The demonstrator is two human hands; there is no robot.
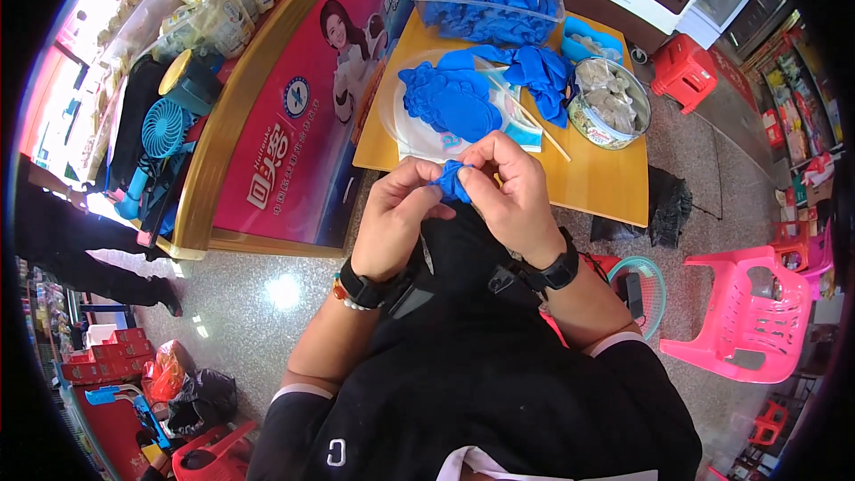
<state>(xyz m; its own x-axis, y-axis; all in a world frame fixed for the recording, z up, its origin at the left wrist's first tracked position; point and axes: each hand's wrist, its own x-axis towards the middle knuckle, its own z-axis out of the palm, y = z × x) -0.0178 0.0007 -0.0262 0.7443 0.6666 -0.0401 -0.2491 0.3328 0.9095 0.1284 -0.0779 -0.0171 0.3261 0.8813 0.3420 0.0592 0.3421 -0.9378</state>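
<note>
My left hand [403, 209] and my right hand [512, 196] meet over my lap at the table's near edge. Between them, both sets of fingertips pinch a small crumpled blue piece [452, 182], soft like cloth or thin rubber. Just beyond lies a pile of flat blue pieces [454, 107] with wavy edges, spread on a pale round sheet. More limp blue pieces [539, 76] are heaped to its right. A thin wooden stick [545, 129] slants beside the pile. My fingers partly hide the held piece.
On the yellow table [606, 183] stand a transparent bin [423, 11] of blue pieces, a small blue basket [574, 28] and a round tin [614, 135] with greyish contents. A counter [294, 125] flanks the left; a pink chair [748, 312] and turquoise basket [655, 289] are right. Someone's leg [98, 254] shows far left.
</note>
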